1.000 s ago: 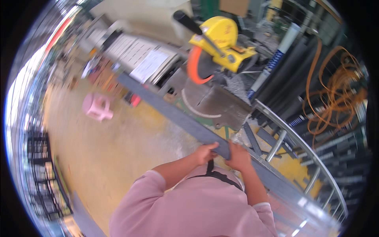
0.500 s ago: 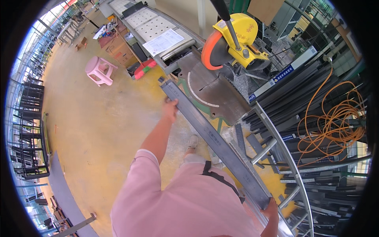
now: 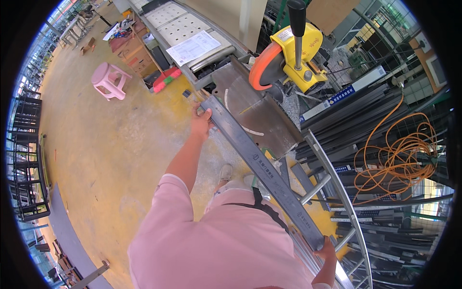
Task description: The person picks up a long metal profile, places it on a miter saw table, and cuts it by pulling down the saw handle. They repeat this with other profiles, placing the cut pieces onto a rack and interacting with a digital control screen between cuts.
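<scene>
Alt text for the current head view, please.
Left hand and right hand hold a long grey bar near opposite ends, slanting in front of a yellow saw. A pink stool stands at upper left.

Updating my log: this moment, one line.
left hand: long grey metal bar, far end; right hand: near end; beyond: yellow saw, orange guard

bar (image 3: 262,166): dark grey | saw (image 3: 290,54): yellow, orange | stool (image 3: 109,81), shirt (image 3: 211,248): pink

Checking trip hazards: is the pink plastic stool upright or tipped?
Upright: the pink plastic stool stands on its legs on the worn yellow-tan floor, seat on top.
</scene>
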Available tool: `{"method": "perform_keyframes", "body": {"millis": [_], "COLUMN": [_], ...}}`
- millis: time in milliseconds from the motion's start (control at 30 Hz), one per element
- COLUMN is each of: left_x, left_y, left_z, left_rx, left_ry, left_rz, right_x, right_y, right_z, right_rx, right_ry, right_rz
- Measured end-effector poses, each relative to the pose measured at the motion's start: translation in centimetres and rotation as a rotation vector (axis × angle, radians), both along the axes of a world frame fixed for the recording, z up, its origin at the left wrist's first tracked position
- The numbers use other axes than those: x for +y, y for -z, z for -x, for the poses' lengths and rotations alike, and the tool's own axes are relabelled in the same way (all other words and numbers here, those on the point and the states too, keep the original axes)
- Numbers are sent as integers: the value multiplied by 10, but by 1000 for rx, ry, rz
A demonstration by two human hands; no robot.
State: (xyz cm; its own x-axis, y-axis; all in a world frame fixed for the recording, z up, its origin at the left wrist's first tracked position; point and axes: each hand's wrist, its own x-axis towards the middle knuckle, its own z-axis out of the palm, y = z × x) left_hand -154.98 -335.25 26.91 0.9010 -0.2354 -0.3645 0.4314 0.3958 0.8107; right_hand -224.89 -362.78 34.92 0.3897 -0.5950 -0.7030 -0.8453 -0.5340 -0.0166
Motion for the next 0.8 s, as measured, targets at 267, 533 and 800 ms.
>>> {"method": "perform_keyframes", "body": {"millis": [267,533,800], "left_x": [-71,-169,-199], "left_y": [26,26,62], "left_z": [9,30,80], "left_rx": [62,150,299], "left_ry": [80,122,750], "left_rz": [-208,-174,-608], "right_x": [-14,-88,-126], "right_y": [7,52,92], "right_z": [-142,-160,-157], "right_rx": [-136,72,61], "right_ry": [-154,-69,-3], "right_rz": [58,72,40]}}
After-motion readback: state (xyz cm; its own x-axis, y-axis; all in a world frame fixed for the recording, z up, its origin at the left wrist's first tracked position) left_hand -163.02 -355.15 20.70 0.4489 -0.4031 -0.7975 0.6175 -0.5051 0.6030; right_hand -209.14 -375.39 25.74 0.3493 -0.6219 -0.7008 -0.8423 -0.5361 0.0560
